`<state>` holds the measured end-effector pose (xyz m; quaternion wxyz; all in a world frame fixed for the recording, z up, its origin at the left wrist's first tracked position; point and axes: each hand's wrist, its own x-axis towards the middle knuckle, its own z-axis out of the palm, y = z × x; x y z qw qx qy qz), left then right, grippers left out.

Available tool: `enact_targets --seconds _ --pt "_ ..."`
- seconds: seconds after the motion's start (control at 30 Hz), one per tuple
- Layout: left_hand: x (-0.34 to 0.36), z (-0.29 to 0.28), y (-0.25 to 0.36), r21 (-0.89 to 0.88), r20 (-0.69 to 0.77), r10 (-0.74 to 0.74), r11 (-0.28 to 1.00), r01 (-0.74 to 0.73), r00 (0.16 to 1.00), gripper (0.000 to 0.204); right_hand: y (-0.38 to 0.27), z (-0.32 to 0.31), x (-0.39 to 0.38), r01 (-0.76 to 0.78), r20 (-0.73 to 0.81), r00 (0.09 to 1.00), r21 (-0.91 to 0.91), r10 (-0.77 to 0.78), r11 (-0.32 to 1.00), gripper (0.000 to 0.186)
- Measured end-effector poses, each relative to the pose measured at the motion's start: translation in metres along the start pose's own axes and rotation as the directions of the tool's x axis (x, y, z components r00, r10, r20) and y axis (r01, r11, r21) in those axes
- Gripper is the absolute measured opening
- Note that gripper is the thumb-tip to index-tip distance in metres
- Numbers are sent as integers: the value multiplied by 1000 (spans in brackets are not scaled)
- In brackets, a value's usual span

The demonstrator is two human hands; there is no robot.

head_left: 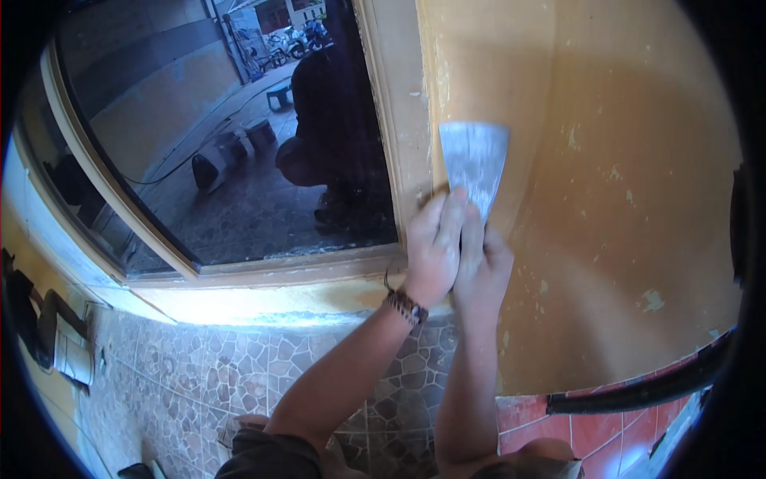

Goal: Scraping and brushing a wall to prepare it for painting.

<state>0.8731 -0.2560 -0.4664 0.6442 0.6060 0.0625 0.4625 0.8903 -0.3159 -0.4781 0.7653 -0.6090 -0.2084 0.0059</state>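
A wide putty knife [475, 156] with a flared, whitish-smeared metal blade points up against the ochre surface [590, 231]. My right hand [485, 267] is closed round its lower part, and the handle is hidden in the grip. Pressed close on the left side, my left hand [432, 251] grips it too, fingertips on the base of the blade. A braided bracelet [407, 308] circles my left wrist. Small pale chipped patches [653, 300] dot the ochre surface. Just left of the blade runs the worn cream frame [400, 104].
Dark window glass [239, 160] at left reflects a yard, buckets and motorbikes. Below it lies stone-patterned floor [199, 359]; red tiles [598, 431] are at lower right beside a black strip [638, 387]. At far left, a person [32, 311] is by a white bucket [73, 357].
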Motion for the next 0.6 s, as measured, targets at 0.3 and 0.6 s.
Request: enact_targets --seconds 0.3,0.6 --pt "-11 4 -8 18 -35 41 999 -41 999 34 10 0 3 6 -32 999 50 -5 999 43" --pt "-7 -1 -18 65 -14 59 996 -58 998 32 2 -2 3 -56 32 998 15 55 998 36"
